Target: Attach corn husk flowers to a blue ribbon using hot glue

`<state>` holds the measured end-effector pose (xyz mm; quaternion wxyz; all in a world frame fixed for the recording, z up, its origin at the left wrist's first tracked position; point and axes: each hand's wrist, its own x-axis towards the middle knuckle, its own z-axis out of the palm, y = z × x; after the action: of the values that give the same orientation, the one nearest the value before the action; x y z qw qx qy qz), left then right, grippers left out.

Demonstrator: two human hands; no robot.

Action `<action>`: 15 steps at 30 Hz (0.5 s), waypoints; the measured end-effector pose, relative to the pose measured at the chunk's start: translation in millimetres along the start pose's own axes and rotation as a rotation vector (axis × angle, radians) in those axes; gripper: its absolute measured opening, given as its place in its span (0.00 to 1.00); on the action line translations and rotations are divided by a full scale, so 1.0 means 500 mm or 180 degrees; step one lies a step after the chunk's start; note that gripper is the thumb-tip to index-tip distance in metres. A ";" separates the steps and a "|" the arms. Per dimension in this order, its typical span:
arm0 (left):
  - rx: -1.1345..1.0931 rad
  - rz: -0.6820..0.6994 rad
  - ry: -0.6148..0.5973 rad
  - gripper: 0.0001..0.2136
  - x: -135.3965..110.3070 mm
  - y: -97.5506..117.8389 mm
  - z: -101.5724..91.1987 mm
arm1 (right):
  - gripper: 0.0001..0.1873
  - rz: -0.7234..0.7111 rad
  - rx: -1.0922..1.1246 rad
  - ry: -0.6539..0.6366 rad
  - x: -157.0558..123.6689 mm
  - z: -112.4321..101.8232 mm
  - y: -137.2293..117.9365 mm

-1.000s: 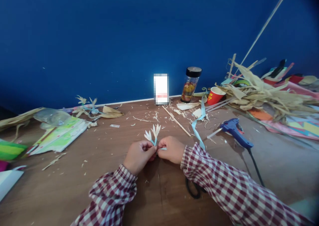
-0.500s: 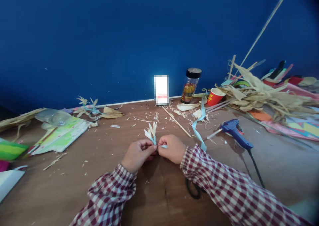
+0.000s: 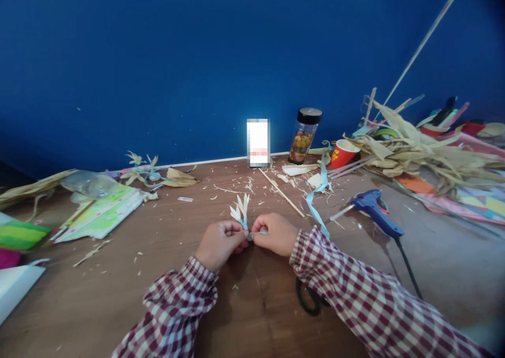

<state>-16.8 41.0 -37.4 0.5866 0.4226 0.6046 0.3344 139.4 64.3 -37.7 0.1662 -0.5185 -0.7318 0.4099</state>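
Note:
My left hand is closed in a pinch on the base of a small corn husk flower, whose pale petals point up and away from me. Light blue paper strip runs from the flower's stem to my right hand, which pinches it between thumb and forefinger. The fingertips of the two hands are close together, just above the table. A longer light blue strip lies beyond my right sleeve; whether it joins the held piece is hidden.
On the right rest a blue glue gun, a red paper cup, a lidded bottle and a heap of corn husks. Black scissor handles show beneath my right forearm. Finished husk flowers and painted paper are left.
The whole scene has shifted slightly to the right in view. My hands have drawn marginally apart, and a little more blue strip shows between them. Both grips stay the same.

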 end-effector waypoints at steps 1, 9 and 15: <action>0.0001 0.0006 -0.0021 0.06 0.001 0.000 -0.001 | 0.06 -0.0005 0.0068 -0.0057 0.000 -0.002 0.000; -0.0238 0.0154 -0.0182 0.08 0.004 -0.002 0.001 | 0.07 -0.0077 0.0183 0.0038 0.000 -0.003 -0.001; -0.0371 0.0149 -0.0261 0.09 0.003 -0.003 0.001 | 0.07 -0.0135 0.0302 -0.0106 0.001 -0.008 0.003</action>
<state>-16.1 41.9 -39.3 0.6264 0.4150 0.5496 0.3651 142.8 66.7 -36.7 0.1872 -0.4875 -0.7250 0.4491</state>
